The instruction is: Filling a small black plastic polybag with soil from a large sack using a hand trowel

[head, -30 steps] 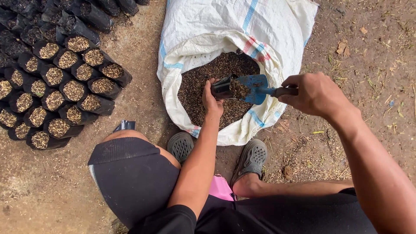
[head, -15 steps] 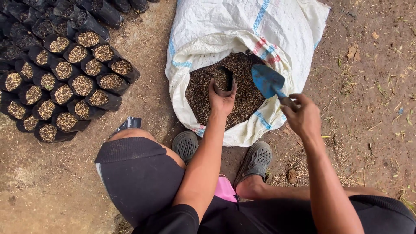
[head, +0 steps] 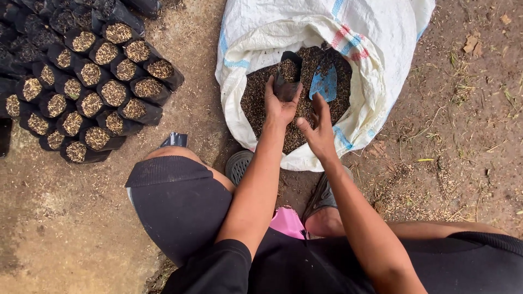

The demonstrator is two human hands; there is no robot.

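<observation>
Left hand (head: 280, 106) pinching small black bag (head: 286, 76) by its lower body, mouth up, inside the sack (head: 376, 81) opening, over the dark husky mix (head: 256, 103). Bag already holding some mix, roughly near the rim. Right hand (head: 318, 133) open, fingers loosely spread, holding nothing, just below blue trowel (head: 325, 81), which lies stuck blade-down in the mix beside the bag. To do it well, probably: keep bag upright and over the sack so spill drops back in; hold mouth open; avoid squeezing the thin wall. Sack: white woven, rim rolled down, partly full. Left on the ground: filled bags (head: 92, 81) packed in tight rows, all topped with pale husk. Flat empty bag (head: 174, 140) by knee.
</observation>
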